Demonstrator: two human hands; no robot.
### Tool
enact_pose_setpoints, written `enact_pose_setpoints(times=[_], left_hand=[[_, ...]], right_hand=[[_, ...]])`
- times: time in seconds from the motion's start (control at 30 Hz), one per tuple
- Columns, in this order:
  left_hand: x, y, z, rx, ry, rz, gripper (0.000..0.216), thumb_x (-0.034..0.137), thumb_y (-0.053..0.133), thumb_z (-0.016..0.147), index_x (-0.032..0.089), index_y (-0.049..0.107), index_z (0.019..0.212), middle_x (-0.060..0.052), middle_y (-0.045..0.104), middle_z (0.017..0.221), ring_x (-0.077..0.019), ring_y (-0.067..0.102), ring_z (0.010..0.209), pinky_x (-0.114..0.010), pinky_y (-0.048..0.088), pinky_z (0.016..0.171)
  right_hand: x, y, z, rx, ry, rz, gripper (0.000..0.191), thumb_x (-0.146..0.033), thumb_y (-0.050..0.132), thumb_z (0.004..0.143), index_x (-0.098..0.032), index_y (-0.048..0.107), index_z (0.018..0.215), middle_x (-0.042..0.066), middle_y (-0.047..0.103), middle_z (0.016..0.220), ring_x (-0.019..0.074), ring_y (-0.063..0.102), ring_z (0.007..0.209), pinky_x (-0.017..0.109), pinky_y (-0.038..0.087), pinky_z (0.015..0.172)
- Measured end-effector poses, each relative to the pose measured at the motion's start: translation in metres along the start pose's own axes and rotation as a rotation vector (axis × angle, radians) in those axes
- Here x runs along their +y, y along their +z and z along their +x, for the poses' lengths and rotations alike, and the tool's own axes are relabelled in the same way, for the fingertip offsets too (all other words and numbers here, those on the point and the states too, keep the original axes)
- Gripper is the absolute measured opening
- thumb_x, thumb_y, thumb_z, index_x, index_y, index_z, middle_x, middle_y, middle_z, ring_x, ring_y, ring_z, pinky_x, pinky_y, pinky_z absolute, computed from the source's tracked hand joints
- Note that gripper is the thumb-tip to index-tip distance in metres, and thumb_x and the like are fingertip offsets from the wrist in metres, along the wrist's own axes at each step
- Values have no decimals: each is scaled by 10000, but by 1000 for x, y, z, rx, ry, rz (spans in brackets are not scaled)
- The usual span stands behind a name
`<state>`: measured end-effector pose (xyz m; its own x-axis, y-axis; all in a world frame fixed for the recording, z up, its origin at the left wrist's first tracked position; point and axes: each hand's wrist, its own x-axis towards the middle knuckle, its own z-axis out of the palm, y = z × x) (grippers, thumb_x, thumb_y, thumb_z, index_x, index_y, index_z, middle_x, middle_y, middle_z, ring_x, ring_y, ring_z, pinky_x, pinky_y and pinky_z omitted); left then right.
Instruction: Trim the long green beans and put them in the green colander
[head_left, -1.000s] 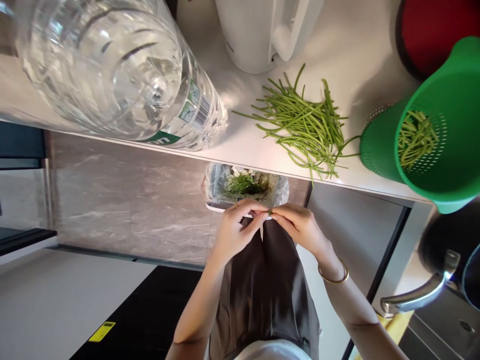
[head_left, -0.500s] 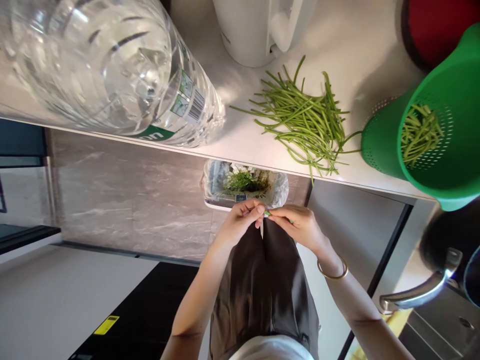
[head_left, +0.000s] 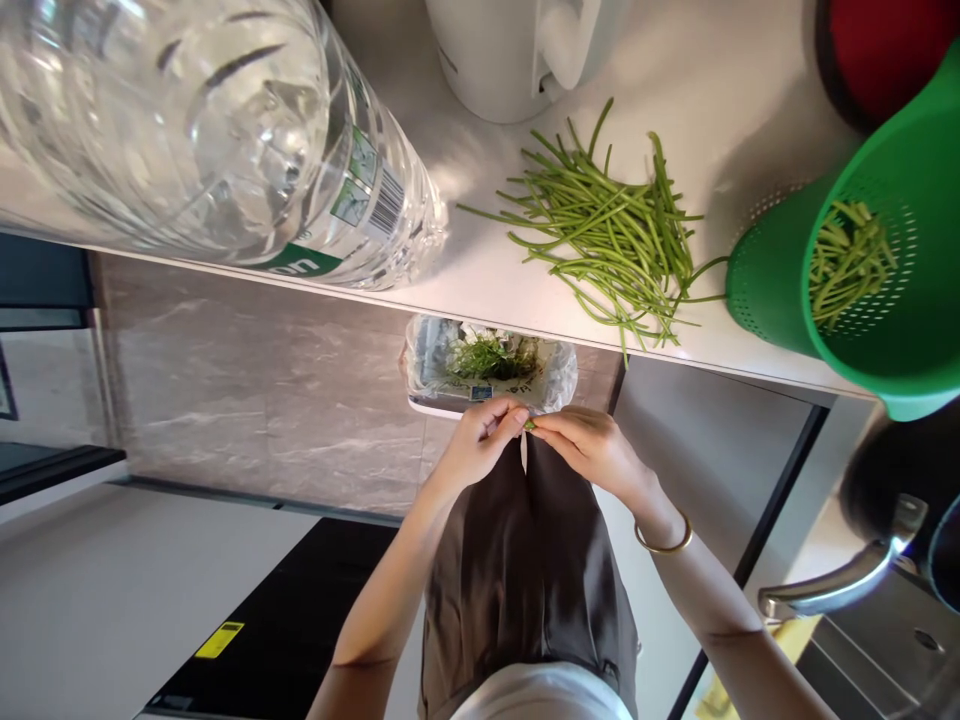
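While both hands met at frame centre, left hand (head_left: 480, 448) and right hand (head_left: 592, 450) each pinched one green bean (head_left: 529, 425) between fingertips, just below the lined bin (head_left: 559, 368) of trimmings. Bean pile (head_left: 611, 240) lay upper right.

The clear water bottle (head_left: 217, 130) carries a green and white label with a barcode and the letters "uo", seen upside down; its smaller print is too small to read.
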<state>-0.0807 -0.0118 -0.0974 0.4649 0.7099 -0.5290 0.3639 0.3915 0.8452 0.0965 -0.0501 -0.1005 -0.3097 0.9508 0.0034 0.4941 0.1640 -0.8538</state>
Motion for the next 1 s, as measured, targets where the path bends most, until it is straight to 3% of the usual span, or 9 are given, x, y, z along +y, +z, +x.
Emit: enact_pose_setpoints(times=[0.1, 0.27, 0.47, 0.53, 0.6, 0.67, 0.73, 0.87, 1.0], left_hand=[[-4, 11, 1, 62, -61, -102, 370, 444, 406, 892, 166, 449, 652, 41, 388, 562, -88, 374, 538, -213, 301, 532], [-5, 28, -1, 203, -88, -74, 373, 451, 400, 894, 170, 454, 656, 38, 392, 566, -94, 378, 534, -218, 301, 528], [-2, 40, -6, 339, -58, 71, 289, 376, 384, 915, 181, 501, 738, 4, 515, 663, -117, 477, 592, -228, 348, 564], [-3, 40, -6, 417, -21, 176, 240, 331, 391, 917, 184, 508, 767, -9, 549, 699, -130, 516, 642, -238, 374, 608], [-4, 35, -6, 473, 28, 249, 208, 293, 393, 918, 184, 513, 787, -14, 565, 711, -134, 535, 666, -246, 392, 641], [-5, 26, -5, 494, 95, 304, 187, 265, 402, 915, 181, 531, 809, -19, 583, 734, -132, 547, 687, -246, 406, 665], [-5, 18, -3, 474, 159, 350, 158, 260, 438, 902, 181, 561, 842, -26, 606, 782, -130, 561, 717, -245, 421, 684], [-3, 10, -3, 457, 259, 379, 117, 280, 549, 846, 199, 605, 910, -24, 638, 826, -133, 577, 733, -261, 455, 716], [-4, 20, -9, 486, 319, 373, 95, 233, 573, 829, 209, 624, 905, -33, 654, 843, -150, 594, 804, -290, 473, 772]], right_hand=[[1, 6, -3, 86, 39, 22, 159, -180, 532, 876, -213, 647, 980, 33, 716, 855, 149, 665, 738, 255, 531, 708], [1, 18, -9, 202, 197, 76, 167, -195, 546, 865, -239, 661, 978, 27, 717, 817, 151, 664, 691, 272, 547, 686], [-7, 30, -15, 329, 494, 313, 153, -255, 586, 837, -220, 677, 955, 15, 705, 782, 105, 605, 506, 222, 531, 516], [-7, 28, -13, 297, 547, 371, 168, -279, 587, 835, -214, 680, 959, 12, 700, 751, 98, 585, 482, 208, 512, 481], [-4, 23, -9, 161, 547, 427, 186, -300, 584, 836, -203, 686, 957, 5, 685, 691, 95, 573, 480, 193, 491, 465], [0, 17, -5, 29, 514, 463, 202, -317, 568, 843, -191, 694, 938, 1, 671, 651, 92, 560, 480, 182, 465, 450], [4, 13, -3, 4, 495, 448, 209, -321, 558, 845, -183, 698, 916, 7, 673, 660, 92, 555, 487, 183, 453, 449], [3, 14, 2, 162, 513, 367, 168, -304, 598, 810, -186, 703, 867, 29, 685, 718, 110, 576, 532, 203, 469, 476], [-1, 15, 11, 282, 602, 470, 172, -312, 589, 813, -185, 691, 868, 6, 644, 631, 92, 523, 442, 208, 435, 412]])
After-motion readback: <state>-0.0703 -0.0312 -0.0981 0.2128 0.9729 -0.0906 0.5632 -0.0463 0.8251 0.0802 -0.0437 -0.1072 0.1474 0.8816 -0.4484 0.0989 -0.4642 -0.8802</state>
